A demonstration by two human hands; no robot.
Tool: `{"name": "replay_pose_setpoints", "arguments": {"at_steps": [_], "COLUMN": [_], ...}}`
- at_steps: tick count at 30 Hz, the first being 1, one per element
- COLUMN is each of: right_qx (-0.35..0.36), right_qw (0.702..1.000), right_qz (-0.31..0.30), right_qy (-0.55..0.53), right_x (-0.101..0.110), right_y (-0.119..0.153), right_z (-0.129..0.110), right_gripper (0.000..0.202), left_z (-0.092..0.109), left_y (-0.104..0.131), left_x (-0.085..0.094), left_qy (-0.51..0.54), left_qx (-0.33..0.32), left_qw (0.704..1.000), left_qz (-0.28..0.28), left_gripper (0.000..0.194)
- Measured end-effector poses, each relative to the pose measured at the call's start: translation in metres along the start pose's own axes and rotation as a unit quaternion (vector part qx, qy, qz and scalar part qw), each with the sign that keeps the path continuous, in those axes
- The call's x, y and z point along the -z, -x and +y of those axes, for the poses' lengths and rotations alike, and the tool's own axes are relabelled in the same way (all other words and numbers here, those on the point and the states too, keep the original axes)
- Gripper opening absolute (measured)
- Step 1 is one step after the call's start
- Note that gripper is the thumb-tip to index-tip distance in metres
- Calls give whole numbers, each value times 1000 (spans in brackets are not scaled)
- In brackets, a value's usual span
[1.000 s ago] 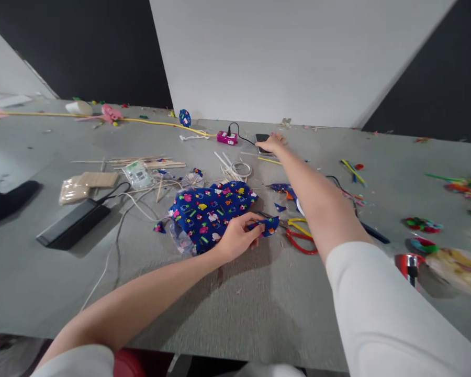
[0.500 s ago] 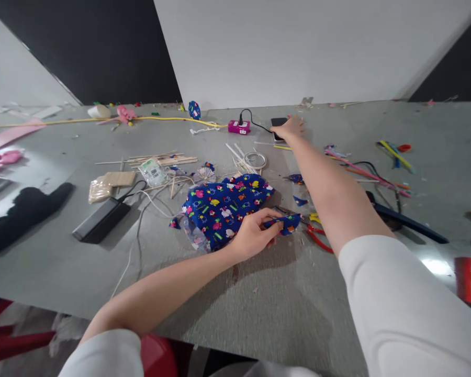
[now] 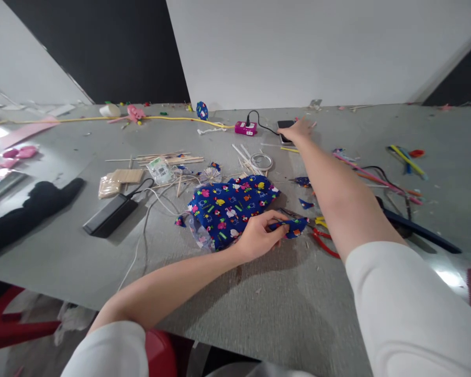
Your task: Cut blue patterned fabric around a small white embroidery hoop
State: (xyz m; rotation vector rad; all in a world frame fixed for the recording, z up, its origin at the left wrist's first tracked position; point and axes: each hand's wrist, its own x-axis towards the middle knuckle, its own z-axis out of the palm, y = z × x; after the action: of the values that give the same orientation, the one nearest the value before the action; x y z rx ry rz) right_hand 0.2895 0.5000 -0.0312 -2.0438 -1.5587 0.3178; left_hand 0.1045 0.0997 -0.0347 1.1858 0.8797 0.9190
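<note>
My left hand [image 3: 261, 238] is closed, its thumb and fingers pinching a small blue patterned cloth piece [image 3: 296, 229]. Beside and partly behind that hand lies a larger crumpled blue cloth [image 3: 231, 209] printed with colourful animals. My right hand [image 3: 302, 131] reaches to the back of the table, at a small flat black-topped device [image 3: 286, 125] with a cord. Its thumb is over the device and its fingers look spread, slightly blurred. Red-handled pliers [image 3: 325, 242] lie partly under the right forearm, just right of the held cloth. Small blue scraps [image 3: 306, 203] are scattered nearby.
Behind the cloth are a wire coil [image 3: 261, 162], thin wooden sticks [image 3: 168, 158] and a magenta power socket [image 3: 245, 128] on a yellow cord. A black power adapter [image 3: 112, 214] sits left with loose cables. Pink pipe cleaners [image 3: 377, 178] lie right.
The whole view has shifted slightly, so things appear a little further right. The left hand keeps its pinch on the cloth piece; the right hand stays at the black-topped device.
</note>
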Motion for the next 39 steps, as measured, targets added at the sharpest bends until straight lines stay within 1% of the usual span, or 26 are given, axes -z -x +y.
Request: {"name": "replay_pose_setpoints", "arguments": {"at_steps": [3, 6, 9, 11, 13, 14, 16, 17, 19, 20, 22, 23, 24, 26, 27, 29, 31, 33, 35, 39], "right_qx": [-49, -45, -33, -27, -22, -14, 24, 55, 131, 162, 216, 238, 244, 204, 179, 152, 142, 142, 139, 116], "right_qw": [999, 999, 999, 999, 999, 999, 999, 998, 990, 983, 959, 942, 928, 908, 899, 887, 874, 854, 842, 852], "right_qz": [2, -13, -17, -9, 14, 28, 45, 43, 15, -7, -51, -63, -62, -29, -27, -61, -103, -127, -118, -77], "right_qy": [10, 22, 28, 35, 38, 36, 18, 0, -55, -91, -177, -228, -275, -365, -399, -432, -454, -485, -508, -505], "right_x": [1, 3, 8, 13, 21, 26, 39, 47, 65, 75, 92, 98, 103, 106, 104, 100, 96, 94, 96, 100], "right_y": [5, 10, 18, 28, 42, 51, 77, 93, 134, 159, 216, 247, 278, 336, 360, 397, 417, 424, 424, 419], "right_z": [-1, 0, 1, -1, -4, -6, -10, -11, -9, -6, 5, 12, 19, 33, 38, 45, 46, 45, 45, 50], "right_gripper": [110, 116, 115, 114, 106, 97, 69, 55, 34, 31, 38, 43, 47, 51, 51, 48, 45, 43, 40, 36], "left_z": [-1, -3, -4, -5, -5, -5, -5, -5, -6, -7, -7, -8, -8, -9, -9, -8, -6, -4, -3, -4], "left_y": [-1, -1, -2, -2, -1, -1, -1, -1, 0, 0, 0, 0, 1, 2, 3, 5, 8, 11, 13, 13], "left_x": [0, 0, 0, 0, 1, 1, 1, 2, 2, 3, 3, 4, 4, 5, 6, 6, 6, 5, 4, 1], "left_qy": [-1, 2, 2, 4, 9, 15, 32, 41, 46, 43, 38, 40, 46, 55, 55, 50, 45, 37, 26, 18], "left_qx": [-5, -7, -14, -20, -24, -27, -33, -35, -36, -39, -44, -48, -57, -80, -86, -99, -105, -110, -110, -87], "left_qw": [1000, 1000, 1000, 1000, 1000, 1000, 999, 998, 998, 998, 998, 997, 997, 994, 993, 991, 991, 991, 992, 995], "left_qz": [-4, -7, -7, -5, -3, -1, 5, 9, 18, 26, 30, 33, 40, 57, 61, 70, 69, 60, 47, 51], "left_gripper": [27, 29, 29, 30, 32, 33, 36, 38, 41, 43, 47, 48, 48, 47, 45, 43, 42, 41, 42, 45]}}
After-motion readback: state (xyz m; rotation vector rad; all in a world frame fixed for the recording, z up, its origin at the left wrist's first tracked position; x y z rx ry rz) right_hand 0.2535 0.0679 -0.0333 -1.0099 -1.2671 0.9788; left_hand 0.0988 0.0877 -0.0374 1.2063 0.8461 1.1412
